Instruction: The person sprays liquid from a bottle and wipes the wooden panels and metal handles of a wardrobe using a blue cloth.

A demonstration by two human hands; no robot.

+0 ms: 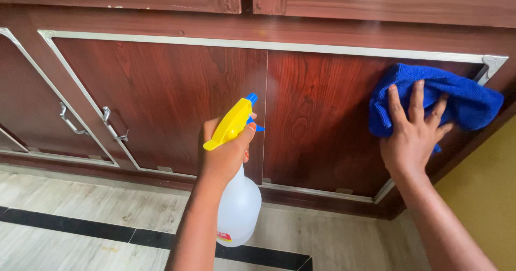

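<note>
My left hand (pixel 226 153) grips a spray bottle (pixel 239 209) with a clear body, a yellow head and a blue nozzle and trigger. The nozzle points at the dark red wooden cabinet door (pixel 317 120), and a faint mist hangs in front of the wood. My right hand (pixel 413 134) presses a blue cloth (pixel 462 102) flat against the upper right part of that same door, fingers spread over the cloth.
The cabinet doors have silver trim frames (pixel 161 39) and metal handles (pixel 114 125) at the left. Below lies a pale tiled floor (pixel 80 206) with a black stripe. A yellow wall (pixel 486 196) stands at the right. More wooden doors run along the top.
</note>
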